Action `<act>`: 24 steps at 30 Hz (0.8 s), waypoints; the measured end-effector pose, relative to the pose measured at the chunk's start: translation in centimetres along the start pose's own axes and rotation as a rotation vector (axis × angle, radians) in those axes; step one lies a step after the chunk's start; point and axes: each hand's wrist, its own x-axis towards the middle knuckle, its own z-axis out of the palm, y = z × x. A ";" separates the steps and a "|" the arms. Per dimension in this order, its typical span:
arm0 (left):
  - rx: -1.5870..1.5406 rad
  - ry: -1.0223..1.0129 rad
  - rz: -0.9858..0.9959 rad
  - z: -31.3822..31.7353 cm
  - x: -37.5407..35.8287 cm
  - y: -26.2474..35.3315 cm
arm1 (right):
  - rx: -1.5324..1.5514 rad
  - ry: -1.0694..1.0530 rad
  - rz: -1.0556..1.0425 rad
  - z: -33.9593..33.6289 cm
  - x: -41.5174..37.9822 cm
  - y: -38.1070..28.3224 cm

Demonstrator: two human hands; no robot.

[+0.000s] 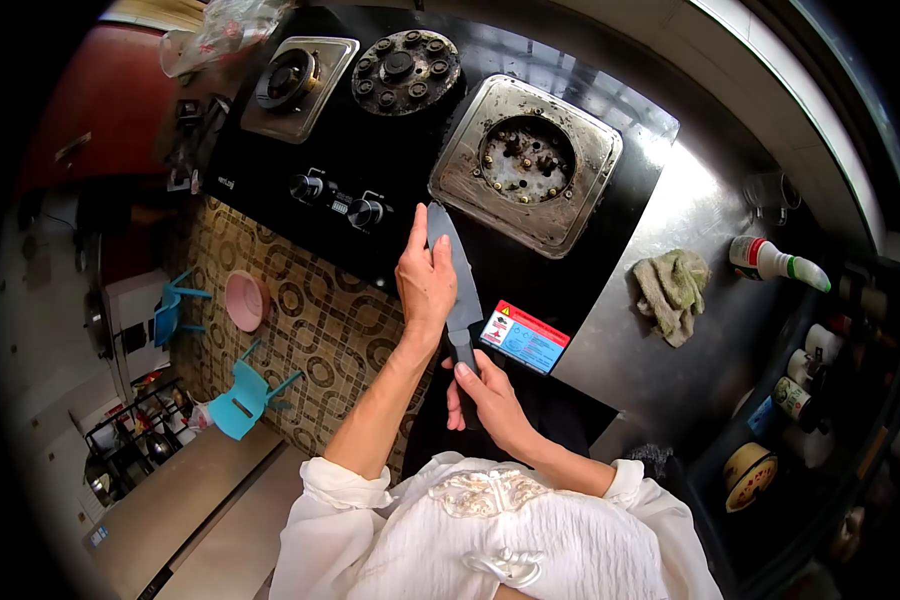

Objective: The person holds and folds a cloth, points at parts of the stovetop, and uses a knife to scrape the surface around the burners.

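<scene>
A kitchen knife [451, 262] is held over the front edge of the black gas stove, its grey blade pointing away from me and its dark handle toward me. My right hand [492, 398] is closed around the handle. My left hand [427, 285] holds the blade from the left side, with the thumb on the blade's face and the fingers along its edge and behind it, partly hidden. Just beyond the blade lies a square metal drip tray [592, 195] around the bare, stained right burner [526, 160]. A red and blue warning sticker [526, 337] is right of the handle.
A round burner part [406, 72] and the left burner [287, 80] sit farther back, with control knobs [364, 211] nearer. On the steel counter [610, 350] lie a crumpled cloth [671, 295] and a white bottle [778, 264]. Blue chairs [240, 400] and a pink basin [246, 300] are at left.
</scene>
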 end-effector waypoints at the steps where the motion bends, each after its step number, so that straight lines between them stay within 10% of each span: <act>1: 0.005 0.017 -0.008 -0.5 0.9 0.1 | -0.029 -0.017 0.003 0.1 0.9 -0.5; 24: 0.126 -0.013 0.019 -0.7 2.3 1.8 | 0.016 0.028 0.102 1.6 1.5 -2.4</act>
